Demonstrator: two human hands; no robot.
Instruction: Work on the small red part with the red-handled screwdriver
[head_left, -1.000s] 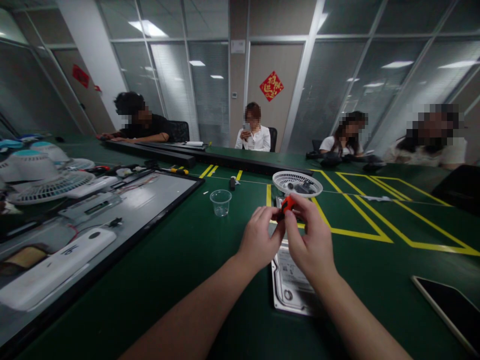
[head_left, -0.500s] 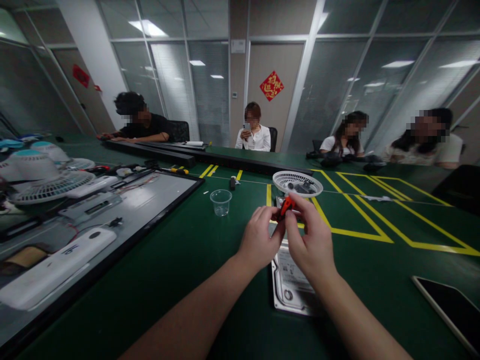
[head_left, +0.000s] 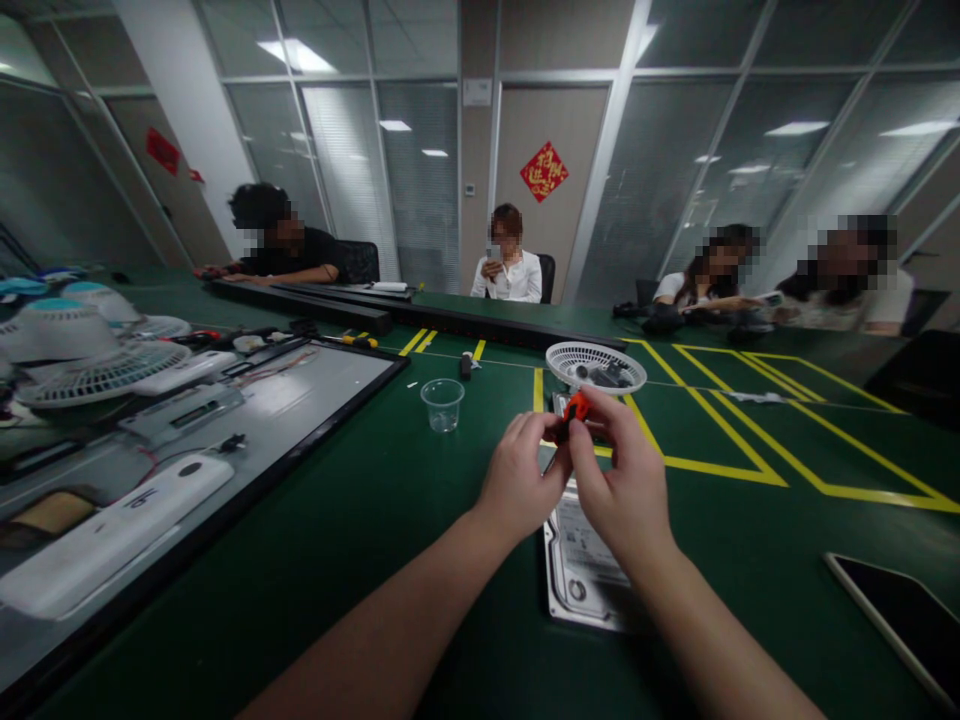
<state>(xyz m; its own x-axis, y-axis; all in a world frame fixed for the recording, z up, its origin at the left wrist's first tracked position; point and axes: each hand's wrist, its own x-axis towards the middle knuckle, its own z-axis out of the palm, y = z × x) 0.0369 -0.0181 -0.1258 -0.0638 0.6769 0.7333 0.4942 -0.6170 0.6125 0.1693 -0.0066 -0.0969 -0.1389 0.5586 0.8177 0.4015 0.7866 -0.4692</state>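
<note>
My left hand (head_left: 519, 480) and my right hand (head_left: 622, 480) are raised together over the green table (head_left: 390, 520). Both pinch a small red and black tool (head_left: 573, 410) between their fingertips; its lower part is hidden by my fingers. Directly below my hands a silver hard drive (head_left: 583, 565) lies flat on the table. A clear plastic cup (head_left: 442, 404) stands to the left of my hands, apart from them.
A white fan grille (head_left: 595, 367) holding small dark parts lies behind my hands. A black-framed tray (head_left: 225, 470) with white fan parts fills the left. A phone (head_left: 896, 620) lies at the right edge. Several people sit along the far side. Yellow tape lines mark the table.
My fingers have shifted slightly around the red and black tool, which has turned a little. My hands stay in the same place. The people at the far right have moved a little.
</note>
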